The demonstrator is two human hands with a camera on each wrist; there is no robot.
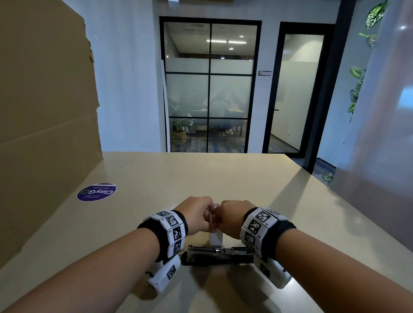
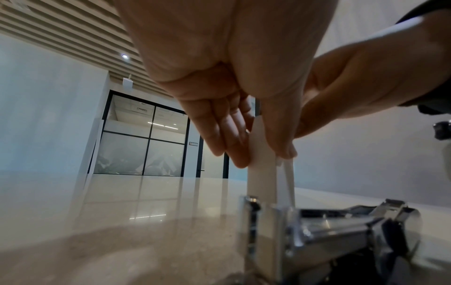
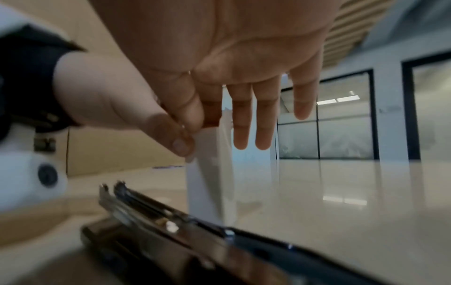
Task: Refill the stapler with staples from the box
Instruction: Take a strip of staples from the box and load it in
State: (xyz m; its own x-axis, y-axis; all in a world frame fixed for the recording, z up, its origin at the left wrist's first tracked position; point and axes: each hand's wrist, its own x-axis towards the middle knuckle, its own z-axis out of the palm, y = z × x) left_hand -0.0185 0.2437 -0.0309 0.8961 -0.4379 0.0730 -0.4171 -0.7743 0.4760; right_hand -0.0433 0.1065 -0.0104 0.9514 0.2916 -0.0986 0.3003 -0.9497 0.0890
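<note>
Your left hand and right hand meet above the table, both working on the small white staple box, which stands upright between them with its lower end near or on the tabletop. Your left hand grasps the box, its fingers pressed flat against one face and the thumb against the other. Your right hand pinches the box's upper edge between thumb and forefinger, while its other fingers hang straight and loose beyond the box. The stapler lies flat on the table just nearer to you than both hands, below your wrists, its top swung open so that the metal staple channel shows. A round purple sticker sits on the table well off beyond your left hand, beside a tall cardboard sheet.
</note>
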